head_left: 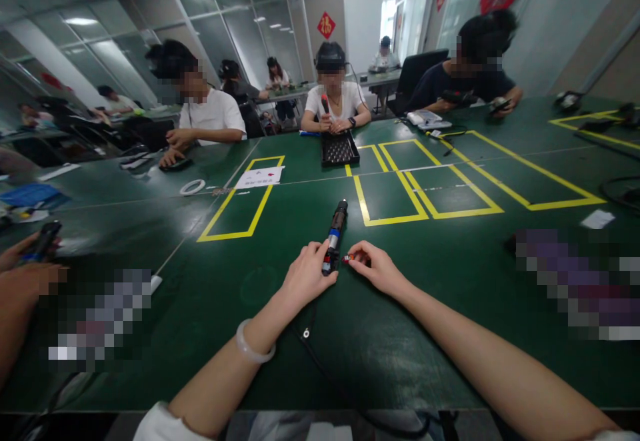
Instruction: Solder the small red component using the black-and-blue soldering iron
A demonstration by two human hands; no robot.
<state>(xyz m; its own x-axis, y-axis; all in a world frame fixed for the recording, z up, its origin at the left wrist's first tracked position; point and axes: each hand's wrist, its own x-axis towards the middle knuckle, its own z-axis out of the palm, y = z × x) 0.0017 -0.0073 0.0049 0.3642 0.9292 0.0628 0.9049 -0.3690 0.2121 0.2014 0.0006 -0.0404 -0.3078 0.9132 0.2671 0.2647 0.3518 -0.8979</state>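
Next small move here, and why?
Probably ease the right hand slightly left, bringing the small red piece to the near end of the black tool. The left hand grips that end, and the piece sits just beside it, apparently not touching. Where it would fit, I can't tell.

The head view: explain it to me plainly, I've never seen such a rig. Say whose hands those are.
No machine here: one camera on a person's head looks forward and down at their own bare hands. The left hand holds a dark tool with a blue band; the right hand pinches a small red piece beside it. On the green table are yellow tape outlines, a white sheet and a black tray. Other people sit around.
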